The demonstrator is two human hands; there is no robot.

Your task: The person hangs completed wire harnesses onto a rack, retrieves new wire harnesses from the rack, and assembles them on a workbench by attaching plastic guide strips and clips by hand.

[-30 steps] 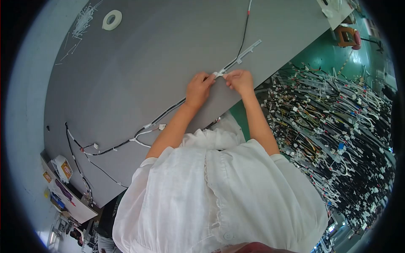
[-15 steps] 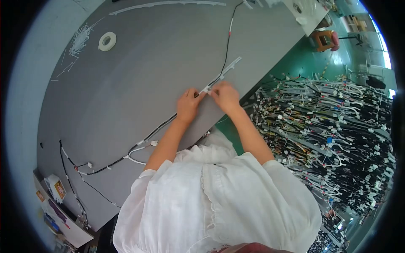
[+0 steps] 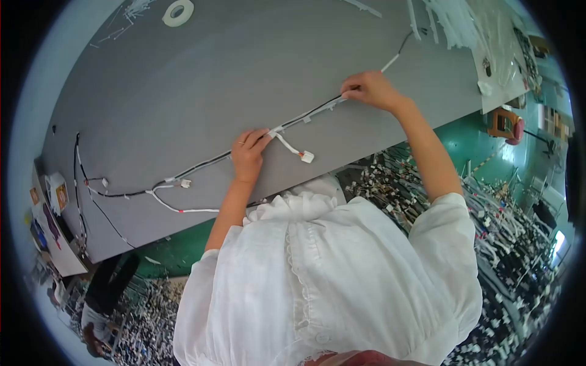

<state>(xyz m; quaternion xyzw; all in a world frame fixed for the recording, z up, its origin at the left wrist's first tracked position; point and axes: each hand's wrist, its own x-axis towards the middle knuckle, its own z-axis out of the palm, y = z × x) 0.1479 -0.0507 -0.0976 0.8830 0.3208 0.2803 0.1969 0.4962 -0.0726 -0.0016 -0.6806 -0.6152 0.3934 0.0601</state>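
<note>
A long wire harness with black and white cable runs diagonally across the grey table. My left hand lies over it near the middle, fingers curled on the cable. Farther along to the upper right, my right hand pinches the harness between thumb and fingers. Between the hands, a white plastic strip with small tabs lies along the cable. Just right of my left hand, a short white branch ends in a white connector. A second white connector sits left of my left forearm.
A roll of white tape and loose cable ties lie at the table's far left. White strips and plastic bags occupy the far right. Masses of wire harnesses are beyond the table's near edge. Another person is at lower left.
The view has shifted. My right hand has moved away from my left, up and right along the harness. The short branch with its connector now shows beside my left hand.
</note>
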